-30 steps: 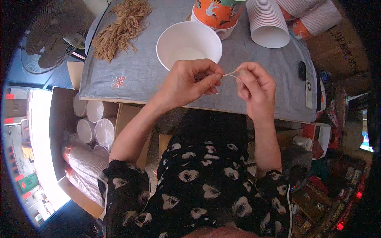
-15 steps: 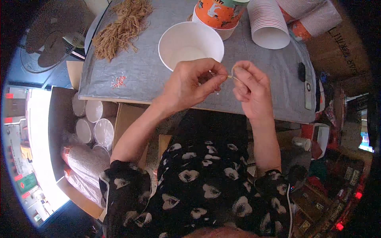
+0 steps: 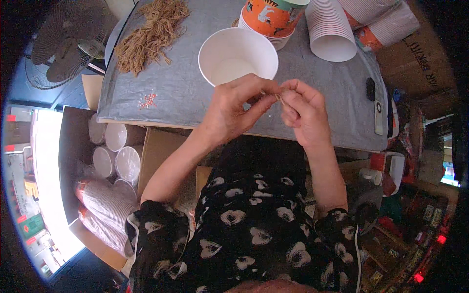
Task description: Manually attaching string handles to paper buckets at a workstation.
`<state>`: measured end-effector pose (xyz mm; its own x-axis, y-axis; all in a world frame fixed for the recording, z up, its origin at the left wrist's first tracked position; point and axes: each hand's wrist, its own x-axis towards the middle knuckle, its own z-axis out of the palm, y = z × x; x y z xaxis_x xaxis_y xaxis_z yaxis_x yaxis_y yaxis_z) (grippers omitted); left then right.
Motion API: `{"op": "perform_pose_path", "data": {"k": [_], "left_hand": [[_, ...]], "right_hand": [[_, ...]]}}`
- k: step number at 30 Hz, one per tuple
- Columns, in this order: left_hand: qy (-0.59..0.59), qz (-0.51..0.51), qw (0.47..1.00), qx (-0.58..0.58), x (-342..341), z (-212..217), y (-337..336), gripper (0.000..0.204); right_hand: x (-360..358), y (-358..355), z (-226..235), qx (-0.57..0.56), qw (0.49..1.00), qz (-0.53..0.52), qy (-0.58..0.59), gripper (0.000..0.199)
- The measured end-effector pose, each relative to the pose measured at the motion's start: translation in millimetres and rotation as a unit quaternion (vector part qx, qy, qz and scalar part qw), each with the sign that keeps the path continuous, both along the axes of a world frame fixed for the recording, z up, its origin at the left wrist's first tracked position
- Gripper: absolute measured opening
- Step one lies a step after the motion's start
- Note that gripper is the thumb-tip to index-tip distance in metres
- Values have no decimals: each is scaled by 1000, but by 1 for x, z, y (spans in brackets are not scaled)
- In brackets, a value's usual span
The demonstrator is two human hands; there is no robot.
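Both my hands meet over the front part of the table, close in front of a white paper bucket (image 3: 238, 57) that lies tilted with its mouth toward me. A short bit of tan twine (image 3: 279, 97) runs between my fingertips. My left hand (image 3: 237, 105) pinches it between thumb and forefinger. My right hand (image 3: 307, 110) is closed on its other part, thumb against curled fingers. The twine's ends are hidden by the fingers. A loose bundle of brown twine (image 3: 151, 36) lies at the far left of the table.
Orange printed buckets (image 3: 273, 18) stand behind the white one. Stacked white buckets (image 3: 333, 36) lie at the right. Small red and white bits (image 3: 147, 101) lie on the grey table cover (image 3: 181, 97). A fan (image 3: 68, 49) and a carton (image 3: 105, 251) of buckets are at left.
My right hand has moved in toward the left, and the fingertips of both hands are now closer together on the twine. The view has shifted slightly.
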<state>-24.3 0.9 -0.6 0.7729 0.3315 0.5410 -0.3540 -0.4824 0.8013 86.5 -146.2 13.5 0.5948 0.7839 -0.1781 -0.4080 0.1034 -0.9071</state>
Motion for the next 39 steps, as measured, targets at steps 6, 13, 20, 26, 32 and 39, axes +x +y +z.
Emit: {"op": "perform_pose_path", "data": {"k": [6,13,20,26,32,39], "left_hand": [[98,-27,981,-166,-7,1,6,9],[181,-101,912,-354,-7,7,20,15],[170,-106,909,-365,-4,-2,17,14],[174,-101,898,-391,-4,5,13,13],[164,-79,903,-388,-1,4,10,14],[153,-55,917,-365,2,2,2,15]], "right_hand": [[-3,0,6,12,999,-19,-48,14],[-7,-2,1,-10,895,-93,-435,14],[-20,6,-3,-65,820,-121,-556,18],[-17,7,-11,-60,842,-135,-518,11],[-17,5,-8,-78,936,-94,-330,8],[-6,1,-17,-24,996,-64,-54,14]]}}
